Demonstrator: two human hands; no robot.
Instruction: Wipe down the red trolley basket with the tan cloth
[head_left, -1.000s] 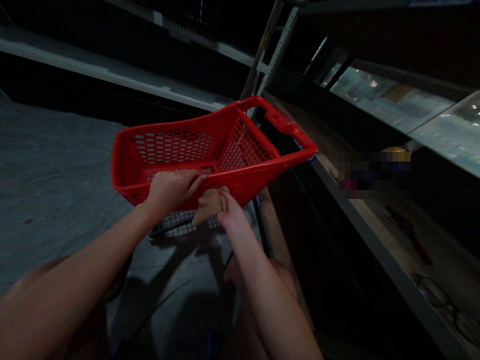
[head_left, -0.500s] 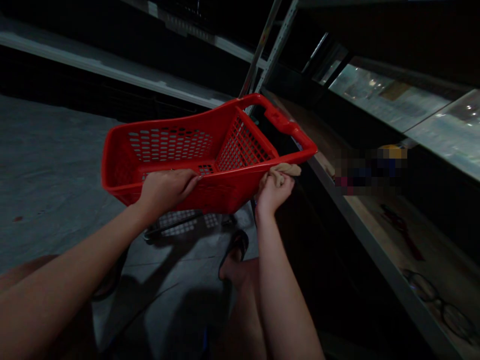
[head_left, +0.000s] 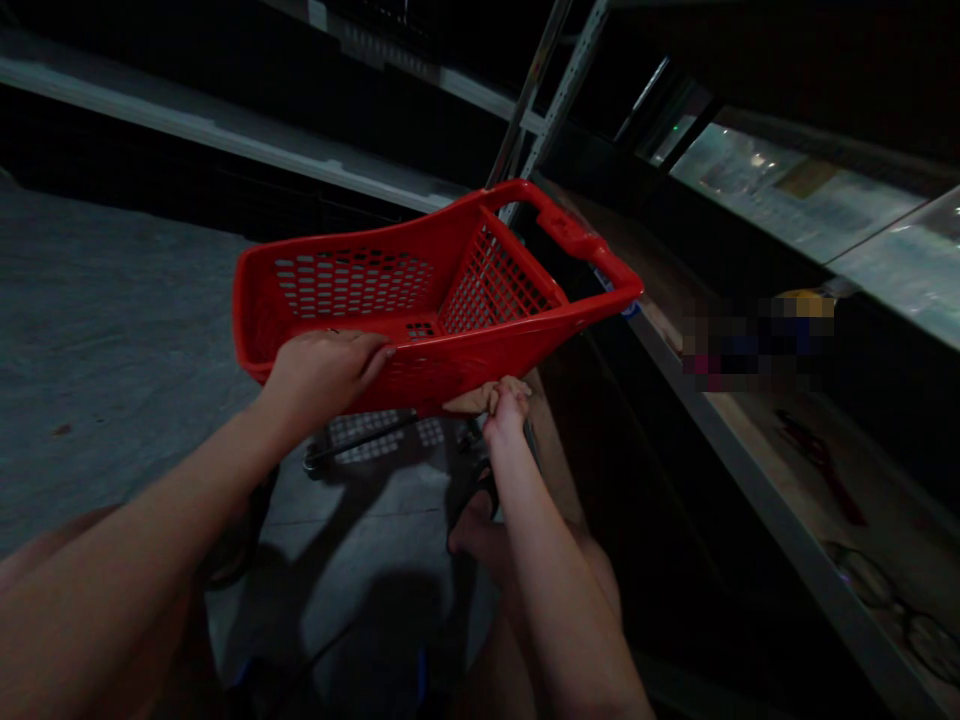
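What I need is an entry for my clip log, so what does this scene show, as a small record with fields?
Left hand: on the cart's near rim; fingertips partly hidden
Right hand: holding a tan cloth by the lower edge of the cart's near side
Cart: red, upright, holed walls, handle toward the upper right
Shelf: on the right, bearing what looks like glasses
Floor: grey
Light: dim
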